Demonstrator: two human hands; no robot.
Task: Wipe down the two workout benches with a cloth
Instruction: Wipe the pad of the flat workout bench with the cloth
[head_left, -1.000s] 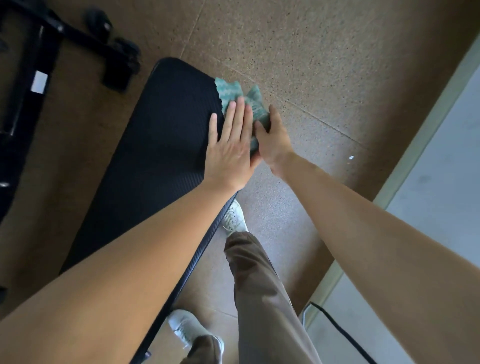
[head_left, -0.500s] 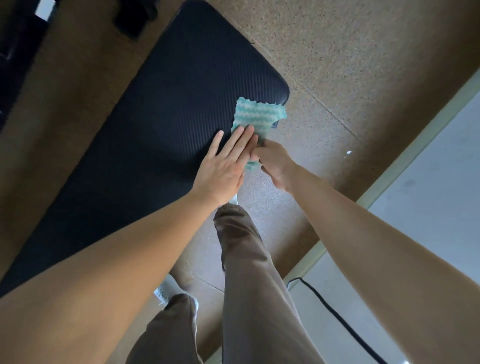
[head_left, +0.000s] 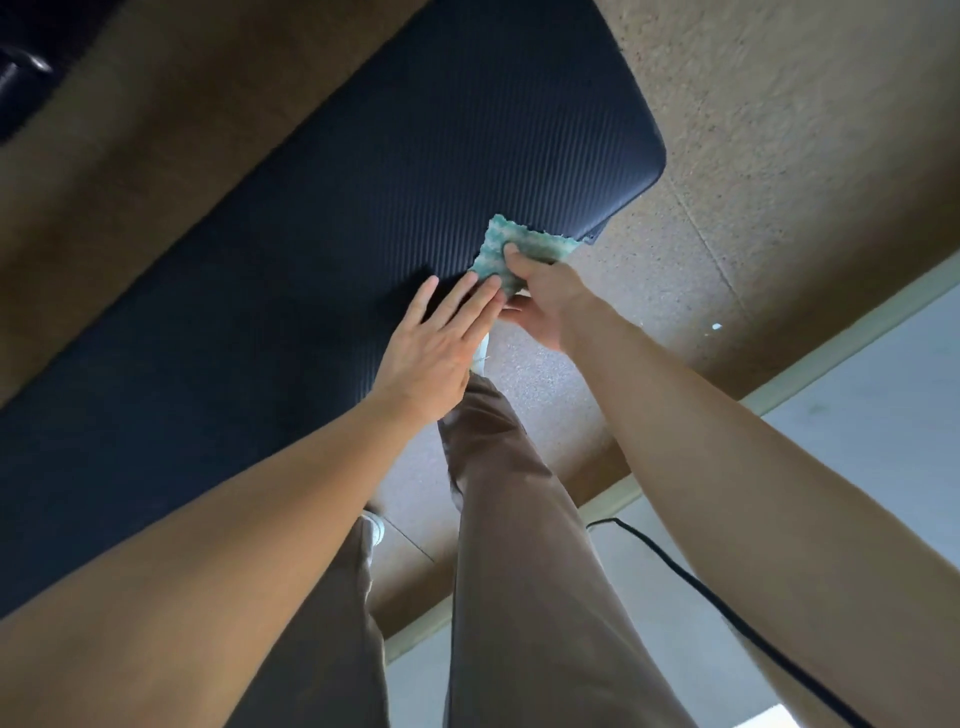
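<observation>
On the black bench (head_left: 363, 208), right hand (head_left: 545, 296) grips teal cloth (head_left: 501, 254)

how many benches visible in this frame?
1. The black bench runs diagonally from lower left to upper right, under the cloth. The dark gear at top left is unclear; a second bench may be out of view.

Bench pad (head_left: 363, 208): dark, matt covering with fine parallel ribbing, like vinyl. Cloth (head_left: 498, 249): soft teal-and-white textile with a puckered surface and a scalloped edge. Floor (head_left: 779, 130): brown, speckled, granular and matt, with thin joint lines. Trousers (head_left: 519, 519): plain brown woven fabric, matt. Cable (head_left: 727, 612): black, smooth sheath. Skirting (head_left: 841, 353): pale, smooth finish.
</observation>
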